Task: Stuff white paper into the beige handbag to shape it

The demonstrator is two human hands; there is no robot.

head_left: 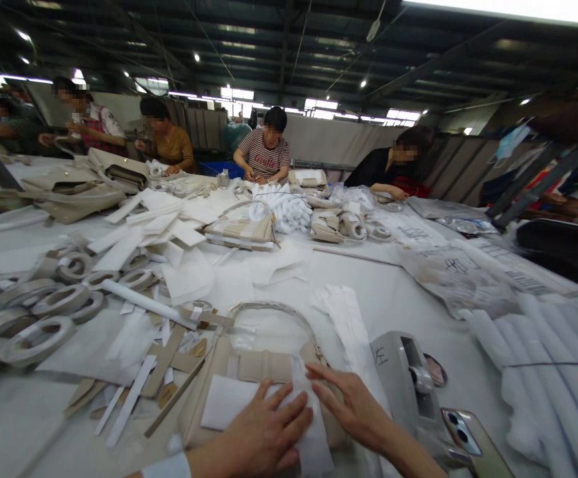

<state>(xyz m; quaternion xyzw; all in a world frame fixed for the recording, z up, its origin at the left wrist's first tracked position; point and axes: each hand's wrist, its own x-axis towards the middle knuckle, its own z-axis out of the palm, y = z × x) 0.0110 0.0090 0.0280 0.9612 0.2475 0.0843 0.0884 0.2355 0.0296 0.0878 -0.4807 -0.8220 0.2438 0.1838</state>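
Beige handbag lies flat on the white table, bottom centre, right in front of the person. Curved handle arcs up at its far end, flap with a wide strap across the middle, small metal clasp at the right corner. White tissue sheet covers its near half.

Left of the handbag: rolls of tape, cardboard strips, white paper strips.

Left hand lies flat on the tissue sheet, fingers spread, pressing down. Right hand also open with fingers splayed, resting on the handbag's right edge and the tissue there.

Right of the handbag: grey tape dispenser with a handwritten mark on its side, not readable. Phone just beyond it. Farther right, rolled white foam sheets.

Across the table from the handbag, plastic bags with printed text, illegible; a seated co-worker's striped shirt has red lettering, too blurry to read.
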